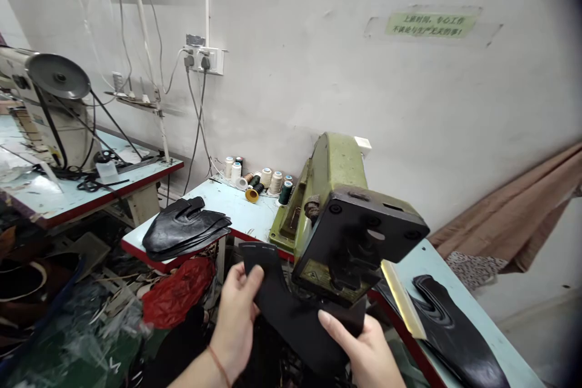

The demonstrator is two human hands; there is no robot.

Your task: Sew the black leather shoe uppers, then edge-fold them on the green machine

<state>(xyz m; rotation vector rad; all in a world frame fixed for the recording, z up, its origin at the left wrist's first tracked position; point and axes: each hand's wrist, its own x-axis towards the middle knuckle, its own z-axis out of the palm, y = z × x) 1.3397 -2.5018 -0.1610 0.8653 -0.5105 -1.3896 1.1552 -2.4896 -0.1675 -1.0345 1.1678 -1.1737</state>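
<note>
A curved black leather piece (291,321) spans the space between my two hands, beneath the head of a green machine (341,163). My left hand (239,309) pinches its left part, thumb on top. At the right end my right hand (359,339) grips it, thumb lying across the upper face and the other fingers hidden underneath. The piece's far edge passes under the machine's black front plate (359,242), so I cannot see whether it touches the working part there.
Stacked black leather pieces (186,227) lie on the table's left end, and more black pieces (459,333) on its right. Several thread spools (266,179) stand behind. A red plastic bag (179,291) sits below. Another sewing machine (54,103) occupies the left table.
</note>
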